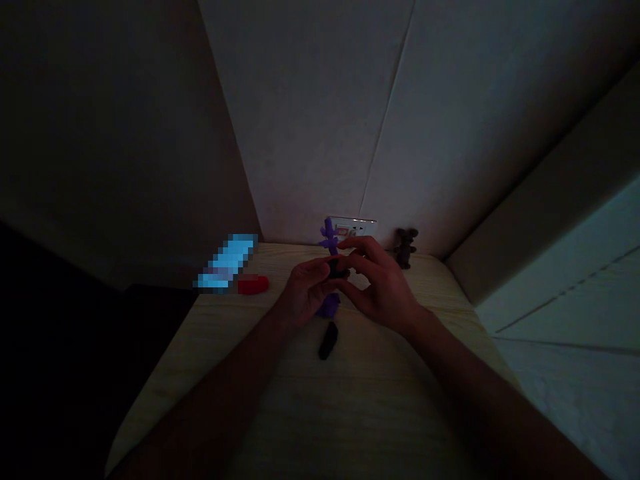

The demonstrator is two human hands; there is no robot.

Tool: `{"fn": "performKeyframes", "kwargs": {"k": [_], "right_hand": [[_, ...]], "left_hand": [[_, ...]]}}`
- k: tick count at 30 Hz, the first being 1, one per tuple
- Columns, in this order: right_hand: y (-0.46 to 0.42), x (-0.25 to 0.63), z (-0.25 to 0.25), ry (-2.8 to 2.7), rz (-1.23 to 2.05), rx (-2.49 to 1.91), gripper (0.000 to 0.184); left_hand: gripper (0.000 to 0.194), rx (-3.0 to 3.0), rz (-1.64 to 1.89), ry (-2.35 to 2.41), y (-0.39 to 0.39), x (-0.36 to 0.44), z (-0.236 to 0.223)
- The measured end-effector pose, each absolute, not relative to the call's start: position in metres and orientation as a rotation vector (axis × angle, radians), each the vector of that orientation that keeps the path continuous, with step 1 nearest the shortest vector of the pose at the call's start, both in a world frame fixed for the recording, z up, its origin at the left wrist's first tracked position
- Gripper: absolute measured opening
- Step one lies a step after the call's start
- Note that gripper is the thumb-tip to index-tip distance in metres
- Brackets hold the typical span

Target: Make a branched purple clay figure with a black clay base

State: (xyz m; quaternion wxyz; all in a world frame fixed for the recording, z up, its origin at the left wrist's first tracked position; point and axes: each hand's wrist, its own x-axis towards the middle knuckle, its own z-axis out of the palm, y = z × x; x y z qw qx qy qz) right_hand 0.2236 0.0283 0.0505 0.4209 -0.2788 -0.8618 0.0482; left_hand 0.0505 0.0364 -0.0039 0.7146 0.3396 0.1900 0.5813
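My left hand (pixel 306 291) is closed around a small dark lump (pixel 338 268) that looks like modelling clay, with the thumb on its near side. From the right, my right hand (pixel 383 287) touches the same lump with bent fingers and thumb. Behind the hands rises a purple figure (pixel 329 229), its middle hidden by them. A purple piece (pixel 329 307) shows below the hands; I cannot tell whether it joins the figure. Nearer to me, an elongated black piece (pixel 329 341) lies on the table.
A bright pixelated screen (pixel 227 263) and a red object (pixel 254 285) are on the left of the wooden table (pixel 350 400). At the back right a small dark figure (pixel 405 248) stands by the wall. A socket plate (pixel 367 221) is behind the purple figure. The light is dim.
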Motion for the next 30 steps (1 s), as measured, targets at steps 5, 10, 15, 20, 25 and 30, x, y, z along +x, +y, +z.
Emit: {"fn": "performKeyframes", "kwargs": {"k": [5, 10, 15, 20, 25, 30], "right_hand": [[0.0306, 0.223, 0.0458, -2.081, 0.1, -0.682, 0.013], [0.0318, 0.2233, 0.0411, -2.051, -0.038, -0.619, 0.021], [0.0284, 0.223, 0.0443, -2.078, -0.216, -0.577, 0.013], [0.0286, 0.2229, 0.0461, -2.099, -0.101, -0.621, 0.009], [0.0302, 0.2224, 0.0432, -2.094, -0.043, -0.642, 0.012], [0.0312, 0.2238, 0.0425, -2.091, -0.095, -0.601, 0.019]], "left_hand": [[0.039, 0.705, 1.305, 0.406, 0.0368, 0.05, -0.0014], [0.037, 0.668, 1.319, 0.337, 0.0364, 0.0524, 0.0023], [0.039, 0.616, 1.323, 0.337, 0.0365, 0.0547, -0.0031], [0.039, 0.643, 1.293, 0.363, 0.0368, 0.0534, -0.0075], [0.038, 0.635, 1.29, 0.364, 0.0374, 0.0514, -0.0055], [0.021, 0.563, 1.318, 0.355, 0.039, 0.0522, -0.0002]]}}
